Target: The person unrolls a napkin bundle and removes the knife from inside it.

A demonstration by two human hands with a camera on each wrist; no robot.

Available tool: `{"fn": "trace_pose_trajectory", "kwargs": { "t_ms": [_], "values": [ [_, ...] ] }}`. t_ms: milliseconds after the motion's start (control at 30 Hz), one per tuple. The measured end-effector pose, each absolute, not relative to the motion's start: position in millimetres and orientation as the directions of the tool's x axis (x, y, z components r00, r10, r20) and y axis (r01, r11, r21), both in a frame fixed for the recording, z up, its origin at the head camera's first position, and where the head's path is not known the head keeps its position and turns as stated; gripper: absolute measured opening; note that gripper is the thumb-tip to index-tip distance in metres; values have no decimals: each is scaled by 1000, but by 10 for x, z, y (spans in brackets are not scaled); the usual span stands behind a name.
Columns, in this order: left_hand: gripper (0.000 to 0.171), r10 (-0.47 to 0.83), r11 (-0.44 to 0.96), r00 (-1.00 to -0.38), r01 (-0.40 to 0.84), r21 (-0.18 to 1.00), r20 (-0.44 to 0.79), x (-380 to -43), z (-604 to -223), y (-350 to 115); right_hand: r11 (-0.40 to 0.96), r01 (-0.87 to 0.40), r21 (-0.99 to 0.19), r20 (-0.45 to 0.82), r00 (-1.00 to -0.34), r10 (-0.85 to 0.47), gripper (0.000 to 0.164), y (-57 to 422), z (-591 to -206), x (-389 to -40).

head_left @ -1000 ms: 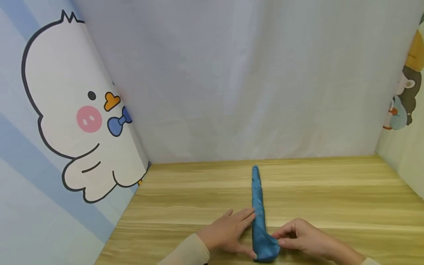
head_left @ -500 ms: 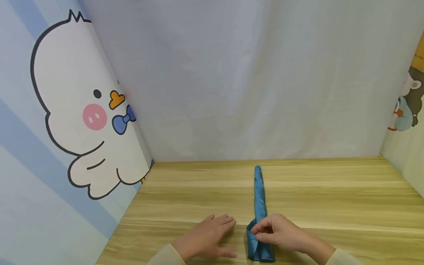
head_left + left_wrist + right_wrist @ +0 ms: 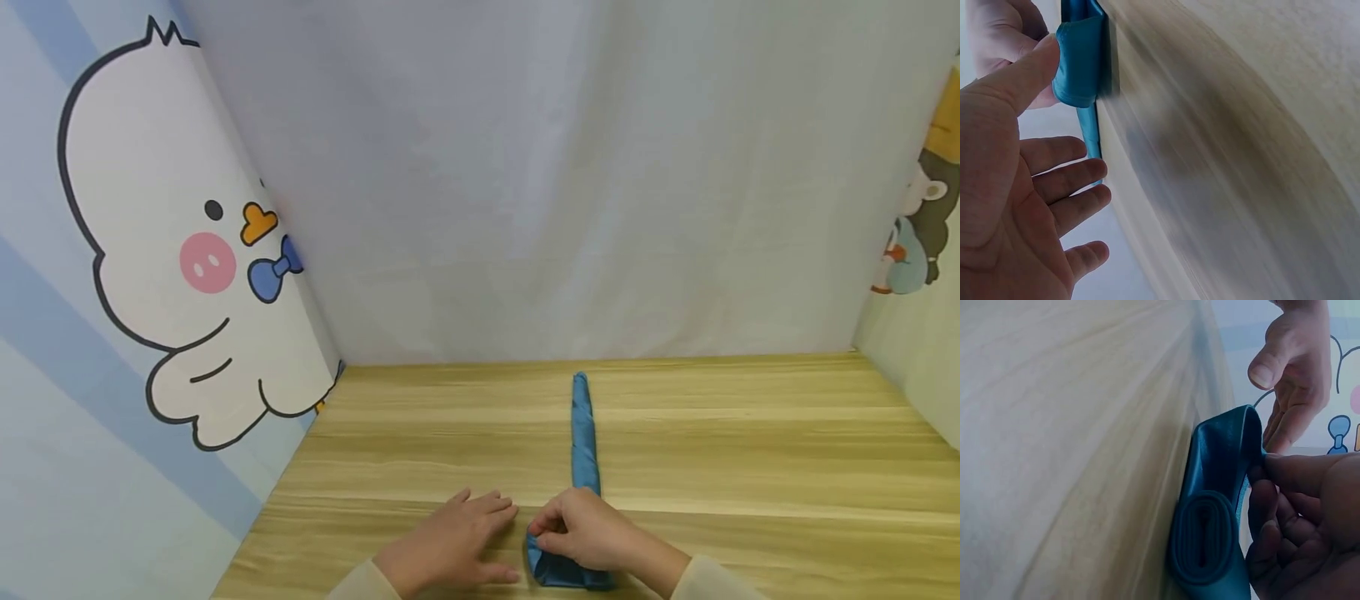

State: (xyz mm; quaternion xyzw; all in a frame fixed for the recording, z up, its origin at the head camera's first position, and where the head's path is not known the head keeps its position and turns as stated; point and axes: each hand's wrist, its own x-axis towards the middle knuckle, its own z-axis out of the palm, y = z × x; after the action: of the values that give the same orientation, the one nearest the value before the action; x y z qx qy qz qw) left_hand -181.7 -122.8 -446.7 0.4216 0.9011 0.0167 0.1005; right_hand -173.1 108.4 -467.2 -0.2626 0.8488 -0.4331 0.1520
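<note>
A shiny blue cloth [image 3: 584,442], wrapped into a long narrow strip, lies away from me on the table, its wider loose end nearest. My right hand [image 3: 592,533] pinches the edge of that loose end between thumb and fingers, holding it out to the left. In the right wrist view a flattened, layered roll [image 3: 1202,540] shows at the near end, and the held flap [image 3: 1225,447] bends up beside it. My left hand [image 3: 453,542] has its fingers spread just left of the cloth and holds nothing. The right hand hides part of the strip.
The strip lies on a wood-grain table [image 3: 750,450]. A pale curtain [image 3: 570,183] hangs along its back edge. Printed cloth with a cartoon bird [image 3: 150,183] stands at the left, and another printed wall [image 3: 911,333] borders the right.
My left hand has come off the strip and moved left. My right hand has drawn the loose cloth edge from the strip's right side across to its left.
</note>
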Motion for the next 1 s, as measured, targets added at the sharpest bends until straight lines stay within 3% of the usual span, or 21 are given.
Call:
{"fn": "trace_pose_trajectory", "kwargs": {
  "t_ms": [333,733,867,1000],
  "values": [
    [76,750,661,-637,735,154,-179,-1784,-4451,-1321,475,-319,-820,-8,-823,-568,9,990,-4695,-1718],
    [72,754,656,-622,731,188,-209,-1769,-4464,-1276,488,-307,-817,10,-854,-520,13,1196,-4675,-1752],
    [69,798,600,-575,785,154,-181,-1754,-4477,-1216,553,-332,-764,47,-884,-466,12,1317,-4655,-1761],
    [62,873,483,-466,868,118,-144,-1738,-4491,-1140,675,-362,-643,104,-915,-391,14,1459,-4646,-1758]
  ]
}}
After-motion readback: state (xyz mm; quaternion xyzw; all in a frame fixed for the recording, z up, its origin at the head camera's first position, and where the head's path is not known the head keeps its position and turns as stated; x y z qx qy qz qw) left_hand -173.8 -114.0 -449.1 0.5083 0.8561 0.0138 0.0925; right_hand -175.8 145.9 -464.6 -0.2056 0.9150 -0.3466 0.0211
